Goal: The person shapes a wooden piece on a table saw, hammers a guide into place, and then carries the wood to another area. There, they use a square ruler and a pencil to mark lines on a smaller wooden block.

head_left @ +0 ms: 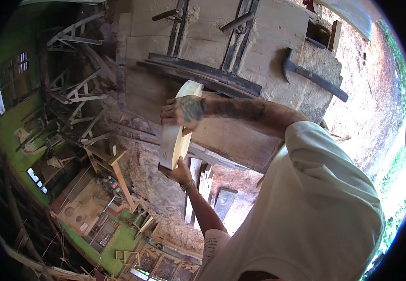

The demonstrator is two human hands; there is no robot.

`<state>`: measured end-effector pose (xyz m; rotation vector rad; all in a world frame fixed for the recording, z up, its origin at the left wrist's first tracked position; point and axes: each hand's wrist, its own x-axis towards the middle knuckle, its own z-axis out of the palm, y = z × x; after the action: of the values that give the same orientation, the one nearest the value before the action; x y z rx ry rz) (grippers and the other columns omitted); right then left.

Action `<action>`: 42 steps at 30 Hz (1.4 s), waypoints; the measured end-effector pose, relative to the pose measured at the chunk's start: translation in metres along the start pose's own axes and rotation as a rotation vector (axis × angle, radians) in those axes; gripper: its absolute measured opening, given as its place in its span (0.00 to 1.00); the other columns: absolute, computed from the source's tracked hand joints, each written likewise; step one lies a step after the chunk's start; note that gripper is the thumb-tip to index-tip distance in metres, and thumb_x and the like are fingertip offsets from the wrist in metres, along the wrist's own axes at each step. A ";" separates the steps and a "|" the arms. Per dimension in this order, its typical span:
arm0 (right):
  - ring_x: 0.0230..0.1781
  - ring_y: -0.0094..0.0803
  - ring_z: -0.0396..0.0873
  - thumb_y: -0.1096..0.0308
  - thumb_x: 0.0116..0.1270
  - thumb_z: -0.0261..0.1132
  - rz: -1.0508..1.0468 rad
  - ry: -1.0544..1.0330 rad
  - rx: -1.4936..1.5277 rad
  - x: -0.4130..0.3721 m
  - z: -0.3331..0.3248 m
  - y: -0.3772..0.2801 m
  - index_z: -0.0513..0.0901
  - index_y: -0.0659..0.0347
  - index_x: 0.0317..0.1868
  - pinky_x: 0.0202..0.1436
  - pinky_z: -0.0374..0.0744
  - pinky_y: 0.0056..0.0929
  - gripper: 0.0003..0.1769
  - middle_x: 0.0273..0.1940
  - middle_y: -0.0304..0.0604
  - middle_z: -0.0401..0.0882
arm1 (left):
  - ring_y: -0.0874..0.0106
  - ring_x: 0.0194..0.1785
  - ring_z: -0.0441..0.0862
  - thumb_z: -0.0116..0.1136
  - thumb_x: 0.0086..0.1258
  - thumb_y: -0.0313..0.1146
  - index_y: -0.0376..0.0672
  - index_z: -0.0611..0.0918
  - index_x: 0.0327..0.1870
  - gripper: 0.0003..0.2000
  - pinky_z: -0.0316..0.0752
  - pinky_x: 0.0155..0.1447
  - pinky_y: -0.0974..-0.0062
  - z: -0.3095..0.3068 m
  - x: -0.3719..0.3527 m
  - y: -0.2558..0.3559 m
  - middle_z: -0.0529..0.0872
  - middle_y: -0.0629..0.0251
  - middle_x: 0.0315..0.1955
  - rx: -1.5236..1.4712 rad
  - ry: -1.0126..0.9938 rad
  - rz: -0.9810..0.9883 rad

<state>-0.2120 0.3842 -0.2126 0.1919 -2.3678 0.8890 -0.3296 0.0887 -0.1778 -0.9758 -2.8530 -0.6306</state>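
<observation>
A pale curved piece of wood [169, 145] is held up in front of me, tilted, over the edge of the workbench. My right hand [184, 112], at the end of the tattooed arm, wraps across its upper part, fingers on the far side and thumb on the near edge. My left hand [180, 173], with a band at the wrist, grips the lower end, with the thumb on its edge. Close to the wood's upper end lie long dark metal bars [203, 72] on the bench.
The dusty workbench [278, 28] carries clamp handles [237, 22] and a hammer-like tool with a curved blade [313, 77]. Wood offcuts [203, 180] lie on the ground below. Wooden frames [78, 89] are stacked along the green wall [11, 133]. A wooden post [124, 185] stands at lower left.
</observation>
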 end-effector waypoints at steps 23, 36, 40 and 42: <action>0.48 0.52 0.79 0.38 0.42 0.80 0.128 -0.152 0.019 -0.174 -0.068 -0.187 0.80 0.59 0.46 0.52 0.76 0.54 0.40 0.43 0.49 0.79 | 0.35 0.59 0.75 0.80 0.53 0.32 0.33 0.69 0.64 0.39 0.71 0.62 0.41 -0.075 -0.245 0.064 0.77 0.39 0.55 -0.105 -0.283 0.092; 0.33 0.46 0.87 0.73 0.63 0.71 0.761 0.093 -0.058 -0.479 -0.158 -0.289 0.87 0.63 0.39 0.43 0.85 0.44 0.05 0.33 0.47 0.86 | 0.40 0.44 0.84 0.75 0.61 0.59 0.37 0.77 0.47 0.32 0.79 0.46 0.47 -0.093 -0.217 0.167 0.85 0.42 0.39 0.068 -0.364 0.237; 0.39 0.50 0.89 0.66 0.68 0.65 1.485 0.337 -0.235 -0.690 -0.138 -0.215 0.89 0.60 0.42 0.47 0.86 0.44 0.09 0.38 0.49 0.91 | 0.38 0.46 0.85 0.73 0.61 0.62 0.36 0.78 0.49 0.34 0.78 0.46 0.47 -0.068 -0.212 0.194 0.86 0.43 0.41 0.119 -0.313 0.266; 0.50 0.51 0.88 0.64 0.66 0.67 1.754 0.297 -0.305 -0.747 -0.142 -0.151 0.82 0.60 0.62 0.57 0.84 0.46 0.24 0.48 0.52 0.90 | 0.39 0.44 0.85 0.71 0.63 0.64 0.36 0.78 0.48 0.35 0.78 0.45 0.48 -0.060 -0.212 0.198 0.85 0.43 0.39 0.170 -0.309 0.227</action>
<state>0.5127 0.3066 -0.4769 -2.1804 -1.8621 0.9892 -0.0463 0.0853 -0.0907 -1.4497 -2.9182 -0.2288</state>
